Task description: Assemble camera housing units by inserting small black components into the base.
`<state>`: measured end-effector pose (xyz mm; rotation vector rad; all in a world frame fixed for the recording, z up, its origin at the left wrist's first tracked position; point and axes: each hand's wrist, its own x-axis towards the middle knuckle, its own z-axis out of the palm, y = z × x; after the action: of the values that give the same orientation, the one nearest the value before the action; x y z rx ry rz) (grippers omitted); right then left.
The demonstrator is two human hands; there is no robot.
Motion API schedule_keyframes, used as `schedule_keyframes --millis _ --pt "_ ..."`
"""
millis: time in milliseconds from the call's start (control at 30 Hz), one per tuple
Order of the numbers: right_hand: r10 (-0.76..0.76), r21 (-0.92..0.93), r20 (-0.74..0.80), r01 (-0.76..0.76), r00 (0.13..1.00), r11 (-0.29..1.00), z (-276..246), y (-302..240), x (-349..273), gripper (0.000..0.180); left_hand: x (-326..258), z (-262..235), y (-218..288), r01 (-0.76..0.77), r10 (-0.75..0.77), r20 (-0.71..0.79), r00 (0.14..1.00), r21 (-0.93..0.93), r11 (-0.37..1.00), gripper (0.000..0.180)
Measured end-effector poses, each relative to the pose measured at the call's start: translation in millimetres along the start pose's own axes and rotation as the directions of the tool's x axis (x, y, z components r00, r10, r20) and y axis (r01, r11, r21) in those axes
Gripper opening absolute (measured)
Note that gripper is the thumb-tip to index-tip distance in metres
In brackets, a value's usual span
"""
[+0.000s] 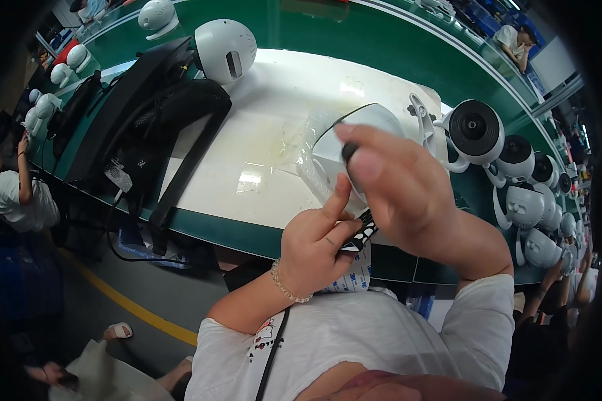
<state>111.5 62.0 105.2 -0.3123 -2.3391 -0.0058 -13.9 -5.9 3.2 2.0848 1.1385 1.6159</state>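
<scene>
My right hand (408, 187) is raised over the table's front part, blurred, with thumb and forefinger pinching a small black round piece (349, 152). My left hand (318, 244) is lower and nearer to me, its fingers closed on a black sheet with white round spots (366, 232). Its forefinger points up. Below hangs a white backing sheet with blue print (356, 273). Behind my hands a white rounded housing (374, 120) lies on bubble wrap (311, 160); my right hand hides part of it.
A white mat (247, 147) covers part of the green table. At left lies a black backpack-like bag (147, 120) beside a white round device (226, 50). Several white fan-like devices (475, 130) line the right side, next to a white bracket (420, 113). Other people sit around.
</scene>
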Motion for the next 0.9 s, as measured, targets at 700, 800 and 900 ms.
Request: schedule_keyframes --millis 700,800,900 --pt "0.703 0.379 -0.131 -0.621 0.699 0.687 -28.9 64.3 -51.4 0.045 -3.1 5.4 -7.4 -0.083 0.078 0.051 0.996 0.114 0.99 0.024" --pt "0.611 0.325 -0.26 -0.529 0.747 0.784 -22.2 55.8 -46.9 0.039 -0.6 9.6 -5.5 -0.057 0.063 -0.05 0.997 0.116 0.992 0.018" --pt "0.431 0.033 -0.333 -0.446 0.839 0.894 -22.0 58.3 -50.6 0.037 -0.7 4.8 -4.5 -0.069 0.062 0.06 0.996 0.127 0.99 0.022"
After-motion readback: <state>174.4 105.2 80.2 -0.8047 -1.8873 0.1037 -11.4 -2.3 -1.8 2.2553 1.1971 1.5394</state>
